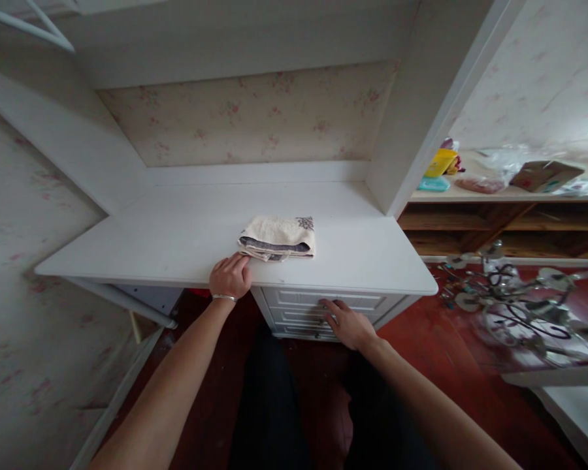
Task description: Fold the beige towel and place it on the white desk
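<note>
A red floor [421, 356] runs beneath a long white surface [191, 225], whose back edge meets an upright frame with flowered wallpaper showing through it. Past the surface's right end stands a low wooden shelf [490, 196] with things laid along its top. Beneath the front edge, right of the middle, I see a stack of white drawers [294, 317]. On the floor beyond the front right corner lies a chandelier [524, 307] with curling arms.

The folded cloth [277, 234], cream with a grey pattern, lies near the front edge of the surface, around its middle. A cardboard box [546, 175] sits on the shelf.

The left hand [230, 277] rests over the front edge, fingers close together at the cloth's near left corner; I can't tell whether its grip pinches the fabric. The right hand [350, 324] is at the upper drawer fronts, fingers bent and slightly parted; whether its grip closes on a knob, I can't tell. A thin bracelet [224, 297] circles the left wrist.
</note>
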Motion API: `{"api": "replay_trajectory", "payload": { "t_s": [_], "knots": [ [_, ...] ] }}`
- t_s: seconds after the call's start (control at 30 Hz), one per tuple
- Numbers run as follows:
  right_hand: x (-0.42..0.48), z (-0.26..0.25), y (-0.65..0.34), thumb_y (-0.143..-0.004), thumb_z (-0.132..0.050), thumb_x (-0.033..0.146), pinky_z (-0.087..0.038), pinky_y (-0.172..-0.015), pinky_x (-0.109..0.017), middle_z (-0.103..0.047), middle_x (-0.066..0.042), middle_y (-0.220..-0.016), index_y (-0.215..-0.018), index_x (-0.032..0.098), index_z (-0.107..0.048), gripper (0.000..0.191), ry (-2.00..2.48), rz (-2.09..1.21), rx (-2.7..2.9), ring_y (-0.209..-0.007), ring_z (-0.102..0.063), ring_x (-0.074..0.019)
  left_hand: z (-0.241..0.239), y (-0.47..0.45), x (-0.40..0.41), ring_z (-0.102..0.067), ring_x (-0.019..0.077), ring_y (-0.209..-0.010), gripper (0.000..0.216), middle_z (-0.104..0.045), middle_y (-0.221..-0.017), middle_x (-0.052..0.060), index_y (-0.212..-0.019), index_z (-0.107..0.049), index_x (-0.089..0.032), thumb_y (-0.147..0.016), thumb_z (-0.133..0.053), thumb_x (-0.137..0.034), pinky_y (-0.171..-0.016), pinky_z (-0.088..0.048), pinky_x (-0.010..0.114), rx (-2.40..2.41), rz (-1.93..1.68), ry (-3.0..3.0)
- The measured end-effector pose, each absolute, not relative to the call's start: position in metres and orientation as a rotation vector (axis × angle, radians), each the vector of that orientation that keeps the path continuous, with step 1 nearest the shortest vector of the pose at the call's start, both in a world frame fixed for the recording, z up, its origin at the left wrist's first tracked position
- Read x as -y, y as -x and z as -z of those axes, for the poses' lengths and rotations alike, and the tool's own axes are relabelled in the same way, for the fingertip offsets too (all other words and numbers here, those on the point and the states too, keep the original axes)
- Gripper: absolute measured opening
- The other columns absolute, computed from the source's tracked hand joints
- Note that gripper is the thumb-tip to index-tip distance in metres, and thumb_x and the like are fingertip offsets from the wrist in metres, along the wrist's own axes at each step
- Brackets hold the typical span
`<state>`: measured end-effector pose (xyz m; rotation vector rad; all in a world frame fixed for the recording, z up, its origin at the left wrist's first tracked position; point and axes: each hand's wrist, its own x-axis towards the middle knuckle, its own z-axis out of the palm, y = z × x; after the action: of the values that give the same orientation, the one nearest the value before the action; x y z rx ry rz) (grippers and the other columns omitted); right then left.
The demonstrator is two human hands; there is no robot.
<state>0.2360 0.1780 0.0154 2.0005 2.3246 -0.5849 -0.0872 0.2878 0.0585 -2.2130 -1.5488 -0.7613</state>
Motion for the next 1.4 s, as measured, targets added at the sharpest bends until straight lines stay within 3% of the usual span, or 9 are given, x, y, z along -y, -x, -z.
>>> {"api": "replay_trajectory", "payload": {
  "t_s": [0.17,0.63,0.93,1.4],
  "knots": [
    [-0.191,-0.008,-0.228,-0.104,-0.033,0.033,-0.047,-0.09,-0.035,-0.063,-0.01,-0.127,-0.135,0.023,-0.053,0.038,-2.014,0.592,-2.371,-0.108,-0.063,-0.0259,-0.06,0.087,-0.288,-0.063,0.0246,-0.112,0.037,-0.07,-0.119,0.007,-0.115,-0.069,-0.021,-0.087,-0.044,-0.021,-0.098,-0.043,0.039,1.551,0.76,2.218],
    [-0.201,-0.022,-0.22,-0.102,-0.034,0.029,-0.051,-0.076,-0.035,-0.073,-0.012,-0.102,-0.111,0.022,-0.068,0.036,-1.99,0.453,-2.28,-0.093,-0.069,-0.028,-0.063,0.087,-0.286,-0.062,0.024,-0.115,0.038,-0.07,-0.119,0.007,-0.115,-0.069,-0.021,-0.087,-0.044,-0.02,-0.099,-0.043,0.039,1.555,0.773,2.239],
    [-0.209,-0.032,-0.221,-0.099,-0.036,0.027,-0.053,-0.077,-0.038,-0.073,-0.015,-0.102,-0.101,0.019,-0.074,0.039,-1.931,0.529,-2.249,-0.094,-0.07,-0.0301,-0.064,0.087,-0.286,-0.063,0.0251,-0.113,0.037,-0.071,-0.118,0.007,-0.113,-0.069,-0.021,-0.086,-0.045,-0.021,-0.098,-0.043,0.04,1.548,0.758,2.229],
    [-0.213,-0.03,-0.222,-0.1,-0.037,0.025,-0.053,-0.08,-0.038,-0.073,-0.015,-0.104,-0.105,0.019,-0.074,0.038,-1.894,0.543,-2.26,-0.097,-0.069,-0.029,-0.064,0.088,-0.288,-0.062,0.0252,-0.115,0.038,-0.07,-0.118,0.008,-0.115,-0.069,-0.02,-0.086,-0.044,-0.02,-0.1,-0.043,0.039,1.545,0.743,2.242]
  ]
}}
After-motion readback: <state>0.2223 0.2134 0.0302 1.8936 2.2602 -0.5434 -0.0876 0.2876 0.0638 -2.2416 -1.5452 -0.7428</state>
